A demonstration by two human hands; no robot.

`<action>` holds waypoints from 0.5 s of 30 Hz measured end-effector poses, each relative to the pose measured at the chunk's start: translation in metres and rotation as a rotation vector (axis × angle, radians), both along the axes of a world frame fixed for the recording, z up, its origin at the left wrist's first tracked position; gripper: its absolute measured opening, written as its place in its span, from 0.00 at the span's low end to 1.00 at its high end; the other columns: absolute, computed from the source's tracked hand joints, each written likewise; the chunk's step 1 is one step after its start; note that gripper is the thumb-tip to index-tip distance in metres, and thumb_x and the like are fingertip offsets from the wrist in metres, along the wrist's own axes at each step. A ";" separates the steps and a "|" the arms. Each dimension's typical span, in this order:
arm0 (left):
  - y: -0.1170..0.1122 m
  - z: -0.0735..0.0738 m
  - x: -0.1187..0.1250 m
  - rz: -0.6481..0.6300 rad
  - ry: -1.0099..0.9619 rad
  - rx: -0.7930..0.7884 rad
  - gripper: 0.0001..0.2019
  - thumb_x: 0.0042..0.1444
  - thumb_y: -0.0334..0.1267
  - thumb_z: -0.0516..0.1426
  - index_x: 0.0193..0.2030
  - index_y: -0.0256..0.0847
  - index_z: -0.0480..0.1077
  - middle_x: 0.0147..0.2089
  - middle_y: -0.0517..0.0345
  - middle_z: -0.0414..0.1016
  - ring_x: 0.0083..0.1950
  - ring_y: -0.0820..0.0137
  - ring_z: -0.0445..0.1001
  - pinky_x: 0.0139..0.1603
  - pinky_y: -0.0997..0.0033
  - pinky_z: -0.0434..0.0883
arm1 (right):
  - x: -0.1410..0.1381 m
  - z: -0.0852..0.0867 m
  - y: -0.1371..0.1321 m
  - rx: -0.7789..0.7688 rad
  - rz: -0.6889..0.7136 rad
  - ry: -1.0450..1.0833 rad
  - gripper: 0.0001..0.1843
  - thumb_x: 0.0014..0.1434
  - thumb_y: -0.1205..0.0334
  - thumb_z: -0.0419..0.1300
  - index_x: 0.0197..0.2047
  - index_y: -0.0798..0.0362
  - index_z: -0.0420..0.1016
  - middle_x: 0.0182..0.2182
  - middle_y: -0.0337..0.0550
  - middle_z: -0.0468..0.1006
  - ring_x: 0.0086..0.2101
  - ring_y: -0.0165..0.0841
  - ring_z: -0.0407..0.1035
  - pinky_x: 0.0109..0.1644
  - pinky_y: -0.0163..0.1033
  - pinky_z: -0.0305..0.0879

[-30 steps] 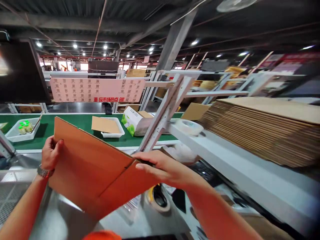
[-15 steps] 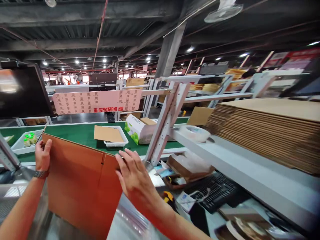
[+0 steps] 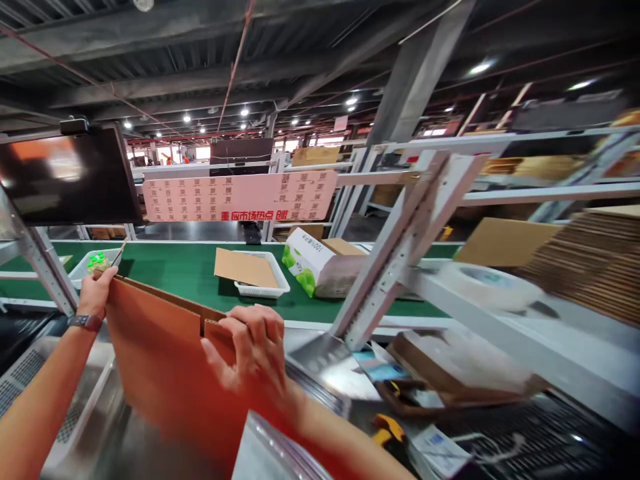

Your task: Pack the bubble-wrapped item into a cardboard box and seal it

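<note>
A flat brown cardboard box blank [image 3: 165, 353] is held upright in front of me, its folded layers parting slightly along the top edge. My left hand [image 3: 96, 292], with a dark band on its wrist, is closed on the blank's upper left corner. At the upper right, my right hand [image 3: 253, 347] grips the top edge, fingers bent over it and thumb on the near face. The lower part of the blank is blurred. Just below my right forearm lies a clear plastic bag or film [image 3: 280, 447].
Beyond runs a green conveyor belt [image 3: 175, 267] carrying a white basket [image 3: 280, 280] with cardboard on it and a white-green carton [image 3: 325, 263]. A metal post [image 3: 395, 260] and shelf with stacked cardboard [image 3: 590, 267] stand right. Another white basket [image 3: 95, 407] sits lower left.
My view has swung left, so the belt and shelf appear farther right. The layers at the blank's top edge now show apart, and my right hand's fingers have curled over that edge.
</note>
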State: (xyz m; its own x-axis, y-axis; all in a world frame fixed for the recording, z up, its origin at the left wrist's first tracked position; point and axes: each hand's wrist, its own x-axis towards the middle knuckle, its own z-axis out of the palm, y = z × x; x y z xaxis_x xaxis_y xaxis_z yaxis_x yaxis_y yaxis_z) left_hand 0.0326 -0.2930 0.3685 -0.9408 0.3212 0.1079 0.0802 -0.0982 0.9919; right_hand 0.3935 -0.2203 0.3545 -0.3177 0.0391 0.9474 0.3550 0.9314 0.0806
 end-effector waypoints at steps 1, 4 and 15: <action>-0.004 0.006 0.005 0.006 -0.038 0.020 0.17 0.43 0.48 0.71 0.33 0.40 0.75 0.28 0.60 0.75 0.27 0.69 0.72 0.28 0.69 0.68 | -0.001 0.003 0.003 -0.007 0.030 0.003 0.14 0.68 0.56 0.68 0.49 0.52 0.71 0.43 0.49 0.77 0.47 0.44 0.70 0.60 0.54 0.67; -0.017 0.022 0.021 -0.002 -0.084 0.059 0.15 0.42 0.45 0.71 0.32 0.40 0.75 0.26 0.63 0.74 0.27 0.70 0.70 0.25 0.72 0.65 | -0.001 0.013 0.013 -0.039 0.105 0.001 0.10 0.71 0.55 0.64 0.44 0.50 0.69 0.41 0.47 0.76 0.44 0.42 0.70 0.59 0.53 0.65; -0.048 0.018 0.024 -0.054 0.082 0.023 0.34 0.29 0.60 0.78 0.39 0.39 0.81 0.36 0.56 0.83 0.36 0.65 0.78 0.30 0.71 0.72 | -0.001 0.010 0.032 -0.038 0.112 -0.036 0.14 0.75 0.51 0.56 0.36 0.46 0.68 0.43 0.46 0.81 0.46 0.43 0.71 0.70 0.60 0.58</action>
State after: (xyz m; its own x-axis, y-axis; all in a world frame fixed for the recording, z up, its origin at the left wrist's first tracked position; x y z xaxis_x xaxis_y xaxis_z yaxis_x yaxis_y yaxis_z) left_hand 0.0565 -0.3409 0.3864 -0.9100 0.3675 0.1920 0.1553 -0.1272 0.9796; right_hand 0.3924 -0.1884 0.3642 -0.3554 0.0370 0.9340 0.2462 0.9676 0.0554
